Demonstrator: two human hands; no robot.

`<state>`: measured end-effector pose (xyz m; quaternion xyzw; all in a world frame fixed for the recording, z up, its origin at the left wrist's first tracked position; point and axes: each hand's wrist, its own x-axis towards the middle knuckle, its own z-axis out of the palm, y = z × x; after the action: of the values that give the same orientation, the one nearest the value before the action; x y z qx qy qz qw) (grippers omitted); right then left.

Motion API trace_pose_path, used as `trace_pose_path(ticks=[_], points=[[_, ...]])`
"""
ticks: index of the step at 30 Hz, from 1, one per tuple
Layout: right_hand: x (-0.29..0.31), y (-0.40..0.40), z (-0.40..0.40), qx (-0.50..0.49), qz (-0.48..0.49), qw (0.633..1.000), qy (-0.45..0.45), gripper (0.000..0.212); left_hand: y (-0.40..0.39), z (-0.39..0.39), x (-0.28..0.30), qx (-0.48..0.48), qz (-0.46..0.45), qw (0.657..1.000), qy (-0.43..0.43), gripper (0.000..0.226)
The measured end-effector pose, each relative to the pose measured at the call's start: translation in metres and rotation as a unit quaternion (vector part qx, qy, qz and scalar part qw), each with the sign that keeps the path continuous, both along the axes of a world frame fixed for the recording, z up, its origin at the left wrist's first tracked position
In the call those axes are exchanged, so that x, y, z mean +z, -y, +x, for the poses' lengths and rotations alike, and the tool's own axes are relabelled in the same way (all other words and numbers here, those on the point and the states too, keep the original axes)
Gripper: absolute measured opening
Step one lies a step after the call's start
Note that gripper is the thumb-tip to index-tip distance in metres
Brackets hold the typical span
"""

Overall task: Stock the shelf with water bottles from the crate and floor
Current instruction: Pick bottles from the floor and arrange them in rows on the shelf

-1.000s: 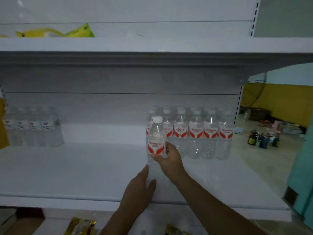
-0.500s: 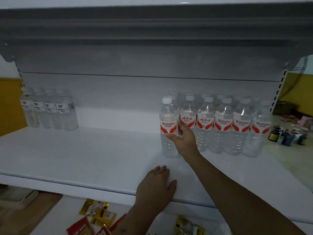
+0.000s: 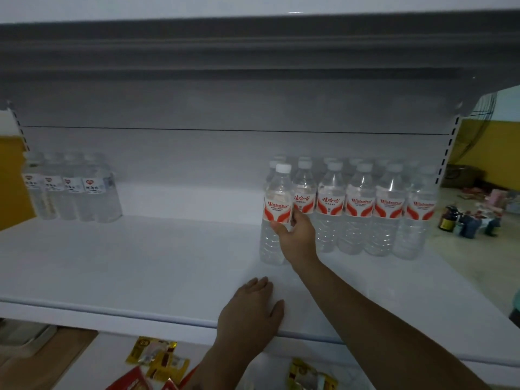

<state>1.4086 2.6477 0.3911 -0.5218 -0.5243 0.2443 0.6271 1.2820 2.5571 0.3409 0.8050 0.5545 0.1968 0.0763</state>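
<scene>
The right hand [image 3: 295, 235] gripped a bottle [image 3: 277, 215] at its red-and-white label, thumb across the front, fingers curled round the far side. The bottle stood upright on the white shelf [image 3: 140, 263], touching the left end of a row [image 3: 374, 212] of like bottles at about two o'clock from the shelf's middle. The left hand [image 3: 250, 313] lay flat near the shelf's front edge at six o'clock — fingers straight, close together, holding nothing. A second cluster [image 3: 73, 192] of bottles with paler labels stood at ten o'clock, well apart. Yellow and red packets [image 3: 157, 358] lay on the level below.
</scene>
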Motion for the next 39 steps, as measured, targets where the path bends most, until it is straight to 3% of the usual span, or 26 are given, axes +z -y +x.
trace_pose_path(ticks=[8, 14, 22, 31, 39], points=[[0.006, 0.01, 0.004, 0.015, -0.038, 0.999, 0.032, 0.059, 0.004, -0.002, 0.004, 0.003, -0.015, 1.0, 0.02, 0.056], [0.007, 0.049, 0.001, 0.004, -0.027, 0.999, 0.02, 0.062, 0.023, -0.023, 0.017, 0.064, -0.02, 0.981, 0.185, 0.049], [-0.006, 0.139, -0.089, 0.123, -0.006, 0.992, 0.04, 0.055, 0.098, -0.105, 0.012, 0.117, 0.052, 0.957, 0.262, 0.044], [-0.086, 0.219, -0.251, 0.33, -0.05, 0.939, 0.085, 0.052, 0.211, -0.246, -0.041, 0.293, 0.063, 0.918, 0.259, 0.042], [-0.189, 0.272, -0.367, 0.45, -0.135, 0.864, 0.18, 0.053, 0.308, -0.346, -0.118, 0.462, 0.017, 0.846, 0.266, 0.044]])
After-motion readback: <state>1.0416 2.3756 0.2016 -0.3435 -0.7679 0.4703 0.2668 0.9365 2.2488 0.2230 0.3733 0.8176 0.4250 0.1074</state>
